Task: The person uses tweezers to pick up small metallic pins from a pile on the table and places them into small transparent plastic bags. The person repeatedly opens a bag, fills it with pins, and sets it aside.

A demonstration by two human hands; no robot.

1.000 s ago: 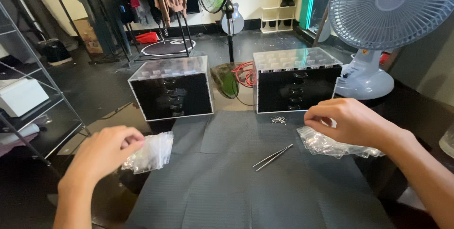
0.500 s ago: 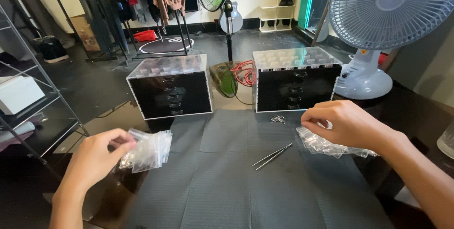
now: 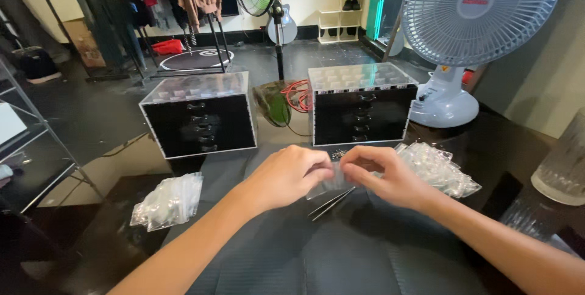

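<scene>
My left hand [image 3: 286,175] and my right hand [image 3: 384,176] meet over the middle of the dark mat [image 3: 341,252]. Between their fingertips they pinch one small clear plastic bag [image 3: 332,180]. Metal tweezers [image 3: 329,203] lie on the mat just under the hands. A little heap of small metal parts [image 3: 339,153] sits behind them, in front of the right drawer box [image 3: 361,105]. A pile of clear bags [image 3: 436,167] lies right of my right hand. Another pile of clear bags [image 3: 169,200] lies far left of my left hand.
Two black drawer boxes with clear lids stand at the back, the left drawer box [image 3: 199,114] and the right one. A white desk fan [image 3: 469,27] stands at the back right. A ribbed glass [image 3: 563,164] sits at the right edge. A metal shelf [image 3: 30,149] stands left.
My left hand let go of the left pile of bags and moved right to the middle. My right hand came left with one bag, and both hands now hold it.
</scene>
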